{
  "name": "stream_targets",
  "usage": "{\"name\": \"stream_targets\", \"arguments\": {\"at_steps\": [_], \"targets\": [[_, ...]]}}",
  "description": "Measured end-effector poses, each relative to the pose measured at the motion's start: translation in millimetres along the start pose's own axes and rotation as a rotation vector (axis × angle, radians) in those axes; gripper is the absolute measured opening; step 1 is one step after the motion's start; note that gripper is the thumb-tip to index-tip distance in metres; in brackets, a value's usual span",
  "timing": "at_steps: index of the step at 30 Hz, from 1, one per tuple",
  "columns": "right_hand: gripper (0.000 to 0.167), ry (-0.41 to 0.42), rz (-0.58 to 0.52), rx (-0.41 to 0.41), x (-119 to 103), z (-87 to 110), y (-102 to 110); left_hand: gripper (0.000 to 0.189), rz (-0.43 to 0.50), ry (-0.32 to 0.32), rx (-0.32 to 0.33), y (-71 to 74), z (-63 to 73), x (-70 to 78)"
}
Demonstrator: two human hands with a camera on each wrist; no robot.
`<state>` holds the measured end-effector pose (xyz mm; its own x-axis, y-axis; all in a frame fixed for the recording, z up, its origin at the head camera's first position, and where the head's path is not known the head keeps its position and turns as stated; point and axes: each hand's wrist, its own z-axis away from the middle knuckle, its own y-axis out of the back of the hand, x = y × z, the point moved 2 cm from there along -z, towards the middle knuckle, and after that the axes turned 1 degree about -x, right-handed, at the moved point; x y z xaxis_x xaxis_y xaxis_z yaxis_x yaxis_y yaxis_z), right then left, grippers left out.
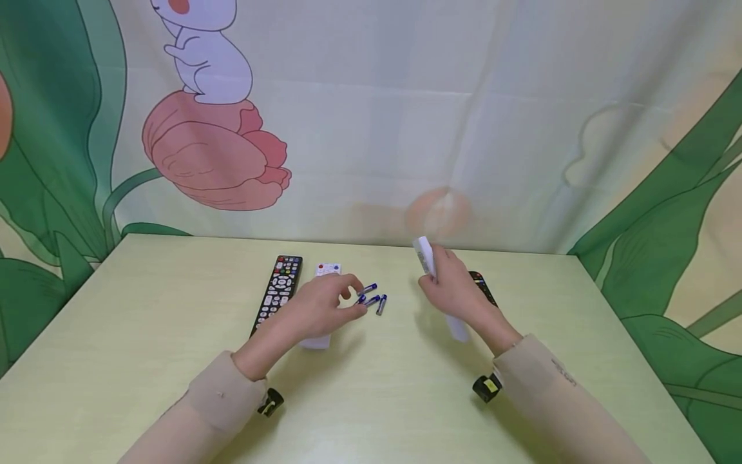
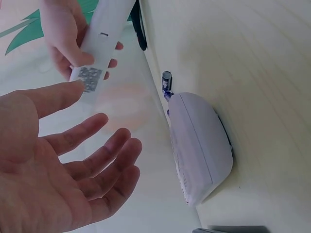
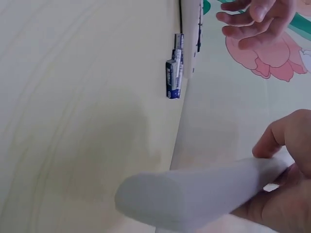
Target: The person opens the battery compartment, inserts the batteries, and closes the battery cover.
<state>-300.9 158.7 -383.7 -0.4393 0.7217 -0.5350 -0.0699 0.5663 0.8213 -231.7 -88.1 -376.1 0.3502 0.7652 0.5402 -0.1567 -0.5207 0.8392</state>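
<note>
White remote in the right hand is the thing being handled: right of centre in the head view, raised off the table and tilted, with a patterned label near one end of it. The right hand's grasp is firm, thumb on one side and fingers round the other. The left hand holds nothing; its fingers are parted and loosely bent, above a second white remote left of centre. In the head view its fingertips appear just beside four small batteries near the middle, but the left wrist view shows the hand up in the air, apart from them. For good handling, I would hold the remote by its long edges, pressing no harder than its smooth casing needs, and tilt it slowly. The batteries look easy to roll, so the left fingertips should come at them from above, one at a time. Both outer black remotes, left and partly hidden right, are best left unbumped.
</note>
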Motion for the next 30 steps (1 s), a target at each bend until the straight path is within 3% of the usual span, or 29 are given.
{"name": "stream_targets", "arguments": {"at_steps": [7, 15, 30], "targets": [[0.057, 0.079, -0.072, 0.024, -7.1, 2.0, 5.0, 0.034, 0.011, 0.012, -0.006, -0.9, -0.8, 1.2], [0.051, 0.093, -0.264, -0.031, -16.4, 7.6, 7.8, 0.033, 0.009, -0.006, -0.005, -1.3, -2.6, -1.2], [0.058, 0.103, -0.258, 0.047, -24.9, 14.5, 12.5, 0.034, 0.008, 0.003, -0.004, -0.7, -1.2, 0.1]]}}
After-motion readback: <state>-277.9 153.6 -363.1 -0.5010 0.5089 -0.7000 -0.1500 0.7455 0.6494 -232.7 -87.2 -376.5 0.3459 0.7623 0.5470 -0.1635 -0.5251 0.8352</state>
